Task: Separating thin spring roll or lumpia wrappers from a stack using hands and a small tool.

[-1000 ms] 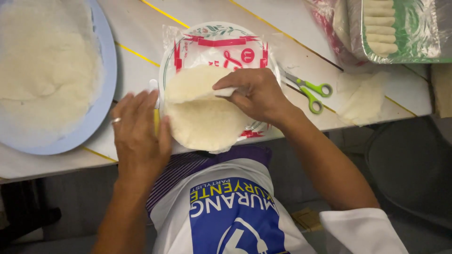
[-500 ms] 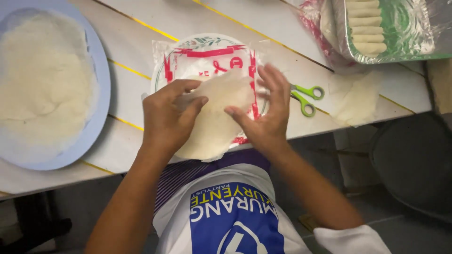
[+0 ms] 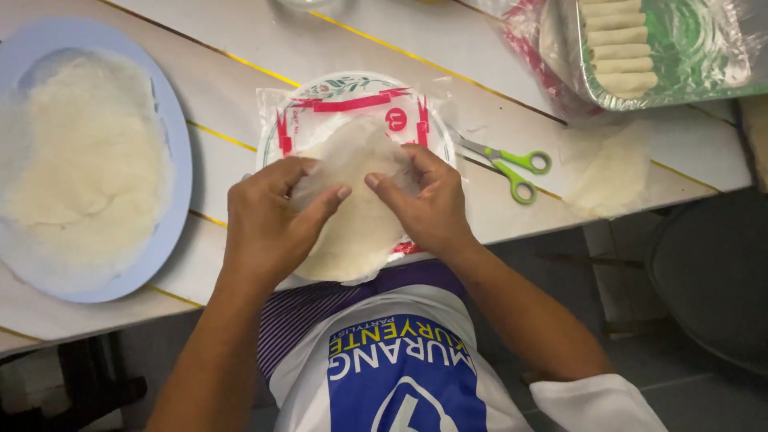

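A thin, pale round wrapper sheet (image 3: 356, 232) lies on top of a clear round plastic packet with red printing (image 3: 352, 100) at the table's near edge. My left hand (image 3: 268, 220) and my right hand (image 3: 424, 204) both pinch this sheet near its middle, fingertips almost meeting, and the sheet's upper part lifts off the packet. Its lower edge hangs slightly over the table's edge toward my body.
A large light-blue plate (image 3: 172, 136) with a heap of separated white sheets (image 3: 84, 168) sits at the left. Green-handled scissors (image 3: 512, 168) lie right of the packet, another loose sheet (image 3: 608, 168) beyond them. A foil tray of rolled wrappers (image 3: 624, 48) stands back right.
My hands have moved from the sheet's sides toward its middle, fingertips now close together. The sheet's top edge has come up off the packet.
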